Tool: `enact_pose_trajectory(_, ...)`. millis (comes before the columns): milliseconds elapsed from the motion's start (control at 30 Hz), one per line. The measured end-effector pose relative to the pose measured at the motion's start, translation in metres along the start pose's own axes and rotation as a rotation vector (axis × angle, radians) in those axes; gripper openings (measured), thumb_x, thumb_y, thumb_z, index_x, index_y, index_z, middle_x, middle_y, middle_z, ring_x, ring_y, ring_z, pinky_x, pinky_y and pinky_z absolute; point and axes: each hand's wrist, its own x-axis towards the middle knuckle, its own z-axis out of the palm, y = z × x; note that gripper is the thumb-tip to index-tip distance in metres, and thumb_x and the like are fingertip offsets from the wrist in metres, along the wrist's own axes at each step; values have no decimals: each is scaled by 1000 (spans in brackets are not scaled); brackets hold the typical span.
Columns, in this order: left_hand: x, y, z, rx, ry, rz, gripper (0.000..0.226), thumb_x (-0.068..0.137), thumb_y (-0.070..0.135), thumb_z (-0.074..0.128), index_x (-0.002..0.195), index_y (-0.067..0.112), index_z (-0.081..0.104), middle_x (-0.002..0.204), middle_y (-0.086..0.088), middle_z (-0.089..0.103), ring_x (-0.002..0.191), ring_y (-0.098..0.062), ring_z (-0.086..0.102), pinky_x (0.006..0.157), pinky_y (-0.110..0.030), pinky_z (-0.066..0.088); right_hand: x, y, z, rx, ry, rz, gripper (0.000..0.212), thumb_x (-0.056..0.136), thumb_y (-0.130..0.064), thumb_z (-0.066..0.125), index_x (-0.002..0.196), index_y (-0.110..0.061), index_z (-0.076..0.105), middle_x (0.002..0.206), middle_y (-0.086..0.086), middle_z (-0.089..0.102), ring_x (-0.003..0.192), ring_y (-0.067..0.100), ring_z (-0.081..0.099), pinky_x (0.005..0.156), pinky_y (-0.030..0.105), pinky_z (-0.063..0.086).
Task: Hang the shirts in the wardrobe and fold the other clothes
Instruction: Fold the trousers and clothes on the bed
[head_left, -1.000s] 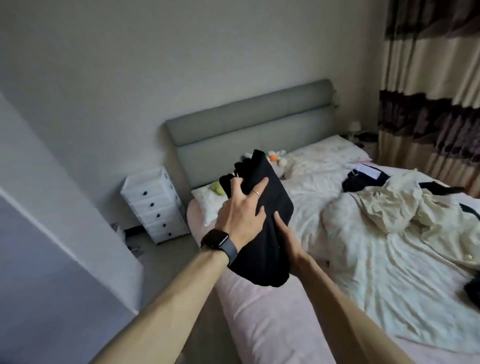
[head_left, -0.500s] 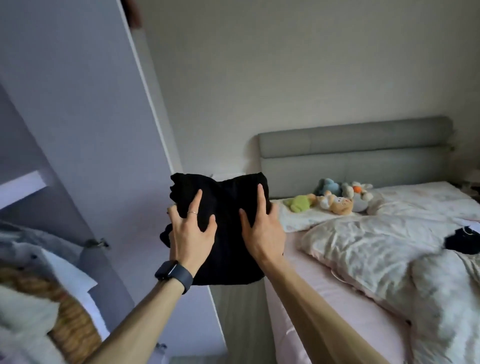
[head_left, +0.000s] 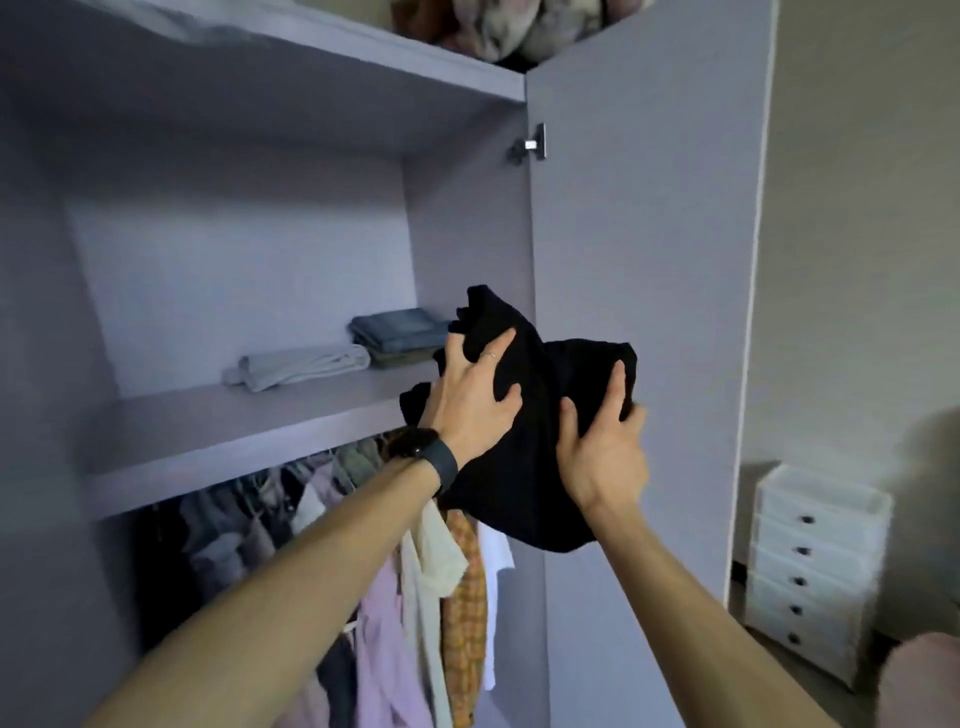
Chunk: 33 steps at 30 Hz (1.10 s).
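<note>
Both left hand (head_left: 472, 410) and right hand (head_left: 602, 457) clutch the black garment (head_left: 535, 467), now lifted to the wardrobe shelf (head_left: 234, 431).

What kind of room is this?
Probably a bedroom: an open wardrobe with hanging shirts below, folded clothes on its shelf, and a white drawer unit by the wall.

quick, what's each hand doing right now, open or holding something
left hand: holding the folded black garment, fingers curled into its front
right hand: holding the same garment by its right edge
</note>
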Motion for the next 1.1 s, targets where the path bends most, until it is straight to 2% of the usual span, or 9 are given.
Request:
enact_pose_trajectory(200, 65, -84, -40, 67, 100, -55, 64, 92, 36, 65, 149, 39, 38, 139, -6, 35, 110, -30, 59, 91, -36, 50, 44, -84, 74, 52, -15, -130, 69, 103, -55, 34, 158, -34, -2, 144, 13, 34, 94, 37, 63, 74, 45, 48)
enact_pose_trajectory(400, 162, -175, -46, 49, 189, -79, 64, 91, 36, 65, 149, 41, 39, 136, -5, 36, 107, -29, 58, 89, -35, 51, 121, -149, 171, 90, -27, -222, 68, 103, -52, 36, 158, -34, 0, 140, 12, 35, 84, 32, 61, 67, 38, 40)
enact_pose_trajectory(500, 198, -210, -46, 44, 229, -80, 64, 92, 35, 65, 149, 40, 38, 136, -6, 36, 100, -23, 58, 87, -31, 51, 155, -174, 213, 99, -6, -245, 68, 104, -52, 36, 158, -34, 0, 138, 11, 36, 73, 23, 49, 64, 37, 40)
enact_pose_trajectory(600, 211, -256, -50, 12, 282, -221, 65, 92, 35, 65, 151, 36, 38, 132, -5, 37, 97, -23, 59, 91, -31, 51, 172, -200, 253, 72, -25, -357, 68, 103, -52, 37, 158, -34, 0, 134, 10, 37, 69, 22, 48, 60, 36, 41)
enact_pose_trajectory(667, 201, -282, -46, 41, 242, -357, 65, 92, 33, 65, 151, 32, 38, 134, -7, 36, 102, -26, 60, 93, -29, 47, 167, -204, 280, 16, -140, -391, 69, 103, -50, 38, 159, -33, 2, 135, 11, 37, 77, 28, 55, 63, 37, 42)
enact_pose_trajectory(733, 182, -303, -41, 100, 156, -510, 62, 93, 32, 64, 150, 25, 39, 140, -11, 33, 108, -30, 57, 95, -28, 44, 153, -201, 308, -50, -340, -391, 70, 103, -50, 41, 159, -30, 5, 141, 15, 37, 100, 37, 61, 72, 42, 46)
enact_pose_trajectory(867, 143, -331, -39, 212, -30, -813, 62, 94, 32, 61, 149, 18, 37, 146, -20, 30, 122, -35, 48, 100, -32, 43, 130, -200, 348, -250, -702, -408, 65, 101, -54, 41, 152, -19, 24, 149, 19, 36, 127, 40, 49, 96, 47, 46)
enact_pose_trajectory(1000, 118, -337, -36, 286, -81, -959, 72, 95, 50, 56, 156, 29, 24, 148, -19, 23, 122, -38, 50, 99, -34, 45, 126, -207, 363, -410, -888, -359, 80, 97, -65, 35, 159, -23, 8, 162, 16, 18, 142, 42, 31, 106, 57, 39)
enact_pose_trajectory(1100, 112, -338, -23, 379, -118, -1017, 78, 94, 62, 46, 158, 35, 11, 152, -22, 19, 124, -40, 49, 105, -42, 45, 126, -202, 373, -436, -915, -375, 84, 96, -68, 32, 160, -24, 1, 159, 23, 24, 141, 41, 35, 107, 56, 42)
